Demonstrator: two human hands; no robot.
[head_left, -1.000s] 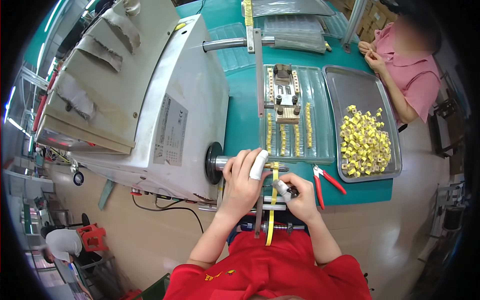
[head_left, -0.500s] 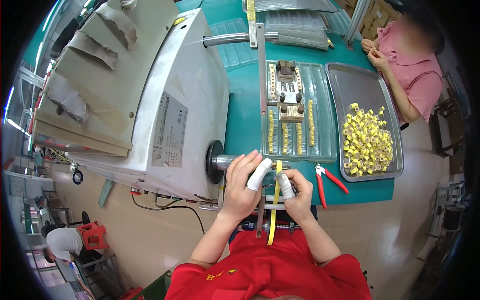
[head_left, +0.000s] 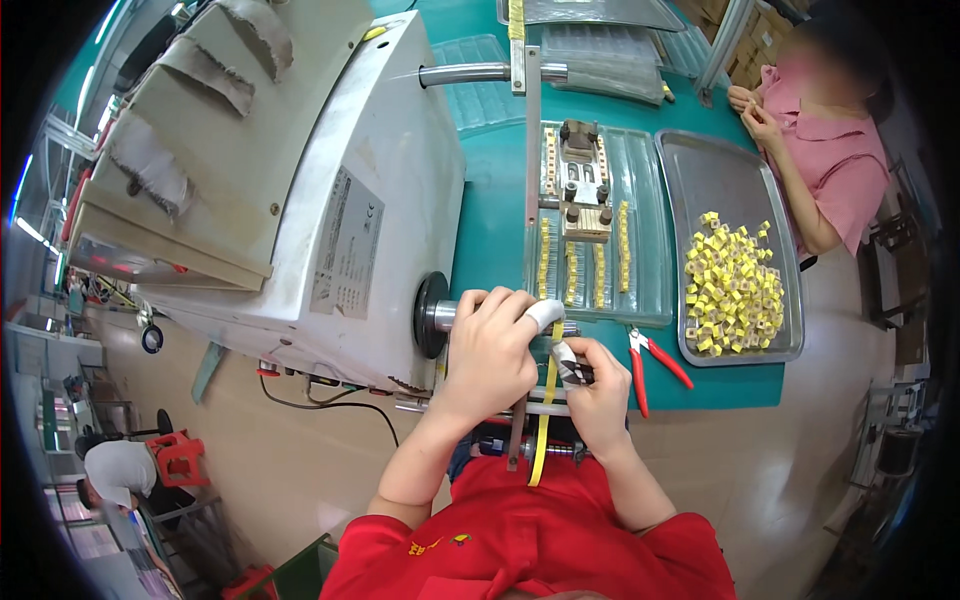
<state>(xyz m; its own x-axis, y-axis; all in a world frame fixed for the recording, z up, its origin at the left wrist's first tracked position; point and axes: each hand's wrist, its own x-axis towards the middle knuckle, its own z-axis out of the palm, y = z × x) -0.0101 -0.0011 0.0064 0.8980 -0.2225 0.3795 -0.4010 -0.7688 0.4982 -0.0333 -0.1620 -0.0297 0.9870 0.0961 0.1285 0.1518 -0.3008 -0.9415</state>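
A strip of yellow tape (head_left: 543, 440) hangs from the end of a metal winding spindle (head_left: 445, 315) down past my red shirt. My left hand (head_left: 490, 350) curls over the spindle end, a white-wrapped finger bent against the top of the tape. What sits under those fingers is hidden. Just right of the tape is my right hand (head_left: 600, 395), closed, with a white cover on its thumb. A small dark tool (head_left: 578, 373) shows between its fingers; its kind is unclear. The spindle comes out of a large white machine (head_left: 390, 200) through a black round flange (head_left: 431, 315).
Red-handled cutters (head_left: 658, 365) lie right of my hands. Beyond, a clear tray (head_left: 645, 270) holds rows of yellow-wrapped parts and a metal fixture (head_left: 585, 190). A grey metal tray (head_left: 695, 170) holds many yellow coils (head_left: 735, 285). A co-worker in pink (head_left: 825, 170) sits at right.
My left fingers have bent further over the spindle end, and the white-wrapped finger now reaches the tape. The right hand has turned slightly, showing more of the dark tool. The view has shifted a little.
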